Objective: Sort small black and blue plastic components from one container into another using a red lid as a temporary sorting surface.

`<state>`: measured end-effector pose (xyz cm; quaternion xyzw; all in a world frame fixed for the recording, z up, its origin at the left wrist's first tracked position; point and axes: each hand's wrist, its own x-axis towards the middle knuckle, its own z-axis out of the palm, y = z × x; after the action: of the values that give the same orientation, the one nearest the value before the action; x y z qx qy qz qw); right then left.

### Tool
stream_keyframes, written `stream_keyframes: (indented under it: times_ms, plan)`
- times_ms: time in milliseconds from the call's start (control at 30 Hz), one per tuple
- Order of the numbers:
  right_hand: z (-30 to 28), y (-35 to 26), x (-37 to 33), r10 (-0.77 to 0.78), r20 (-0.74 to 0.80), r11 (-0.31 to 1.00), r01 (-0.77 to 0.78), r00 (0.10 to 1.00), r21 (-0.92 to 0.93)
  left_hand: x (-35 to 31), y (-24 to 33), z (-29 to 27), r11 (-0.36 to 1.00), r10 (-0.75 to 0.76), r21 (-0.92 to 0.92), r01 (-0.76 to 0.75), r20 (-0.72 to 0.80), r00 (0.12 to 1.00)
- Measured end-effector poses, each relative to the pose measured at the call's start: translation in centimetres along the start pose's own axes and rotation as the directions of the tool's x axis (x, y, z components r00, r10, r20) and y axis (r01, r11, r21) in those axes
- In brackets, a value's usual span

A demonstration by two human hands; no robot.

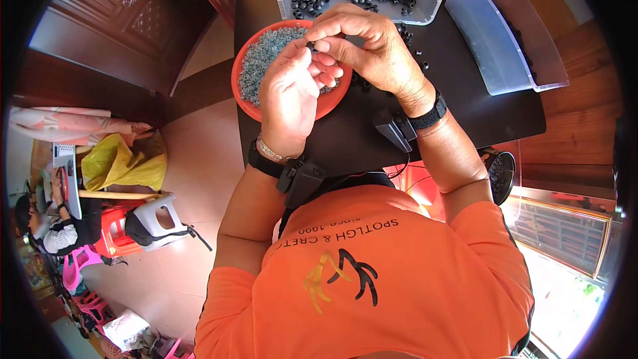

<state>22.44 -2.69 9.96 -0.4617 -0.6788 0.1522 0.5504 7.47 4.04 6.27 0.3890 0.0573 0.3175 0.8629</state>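
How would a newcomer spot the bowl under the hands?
Find the dark table. At its left side, partly hidden by the left hand, sits the bowl. It is round, orange-red and holds small grey pieces, unlike the clear, straight-sided bins nearby.

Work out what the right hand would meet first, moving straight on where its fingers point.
Probably the left hand, whose fingertips lie close beside those of the right hand above the red-orange bowl; exact depth is unclear.

Glare whitens the lower right; hands (pixel 291 93) are bright; outer edges bend.
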Motion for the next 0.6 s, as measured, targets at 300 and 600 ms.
stream_keyframes:
  times_ms: [300,600]
  plan:
    - [0.01,-0.31,-0.11,0.125,-0.032,0.988,-0.122,0.992,0.093,-0.17,0.10,0.65,0.994,0.036,-0.105,-0.036,-0.007,0.999]
    - [-0.06,-0.35,-0.08,0.048,0.001,0.997,-0.048,0.999,0.056,0.00,0.14,0.42,0.998,0.032,-0.057,-0.029,0.049,0.998]
